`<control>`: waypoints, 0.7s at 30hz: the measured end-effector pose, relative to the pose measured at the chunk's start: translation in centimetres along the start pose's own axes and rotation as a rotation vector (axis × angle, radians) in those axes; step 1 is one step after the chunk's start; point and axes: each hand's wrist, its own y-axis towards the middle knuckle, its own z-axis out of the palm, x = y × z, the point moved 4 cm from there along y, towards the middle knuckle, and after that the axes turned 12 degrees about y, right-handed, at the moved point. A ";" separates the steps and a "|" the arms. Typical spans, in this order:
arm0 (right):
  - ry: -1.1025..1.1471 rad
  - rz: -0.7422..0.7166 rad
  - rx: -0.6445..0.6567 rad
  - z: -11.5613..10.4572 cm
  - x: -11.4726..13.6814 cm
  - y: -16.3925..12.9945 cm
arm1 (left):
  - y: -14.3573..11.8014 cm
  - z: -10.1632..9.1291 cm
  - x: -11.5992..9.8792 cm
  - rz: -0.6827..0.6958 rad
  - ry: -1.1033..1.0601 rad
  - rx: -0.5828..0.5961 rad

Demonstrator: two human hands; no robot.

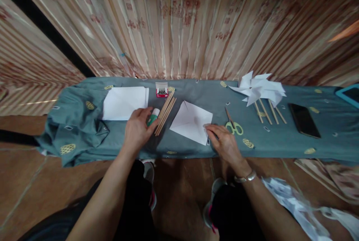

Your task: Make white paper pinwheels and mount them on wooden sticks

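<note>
My left hand (137, 129) is closed around a green glue stick (153, 117) with a white cap, between thumb and fingers. Beside it lies a bundle of several thin wooden sticks (166, 116). A square of white paper (192, 121) with slits running in from its corners rests on the cloth in the middle. At its right edge, the fingers of my right hand (223, 140) pinch the paper. Scissors (235, 127) with light green handles lie just right of that hand, blades pointing away from me.
A stack of white paper (125, 102) lies at the left. Behind the sticks stands a small open red box (162, 90) of pins. Several paper pinwheels (260, 88) on sticks and a black phone (304, 120) lie right. A blue-edged device (349, 95) sits at the far right. Curtains (179, 28) hang behind.
</note>
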 end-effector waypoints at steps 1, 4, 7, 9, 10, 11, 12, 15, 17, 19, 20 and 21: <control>-0.021 -0.035 0.011 0.1 0.2 -0.1 | -0.4 0.0 -1.6 0.130 -0.040 -0.032; -0.042 -0.095 0.042 0.4 0.5 -0.2 | -2.0 1.4 -6.6 0.503 -0.164 0.017; -0.032 -0.110 0.076 0.7 0.2 -0.3 | -2.7 3.2 -9.6 0.607 -0.165 0.064; -0.024 -0.116 0.092 0.8 0.0 -0.3 | -2.7 4.1 -10.5 0.618 -0.163 0.091; -0.020 -0.118 0.099 0.8 -0.1 -0.2 | -2.6 4.3 -10.7 0.619 -0.159 0.098; -0.014 -0.118 0.107 0.8 -0.3 -0.2 | -2.5 4.5 -10.7 0.622 -0.155 0.098; -0.007 -0.113 0.117 0.7 -0.4 -0.2 | -2.4 4.6 -10.8 0.628 -0.149 0.093; 0.040 -0.083 0.137 0.5 -1.0 0.0 | -2.4 4.6 -10.8 0.670 -0.144 0.067; 0.095 -0.054 0.147 0.2 -1.5 0.2 | -2.4 4.5 -10.9 0.679 -0.154 0.038; 0.160 -0.018 0.155 -0.1 -1.8 0.4 | -2.4 4.4 -10.9 0.672 -0.169 0.007; 0.190 0.000 0.159 -0.2 -2.0 0.5 | -2.3 4.4 -10.9 0.663 -0.179 -0.005; 0.214 0.020 0.162 -0.3 -2.1 0.6 | -2.3 4.3 -10.8 0.655 -0.191 -0.009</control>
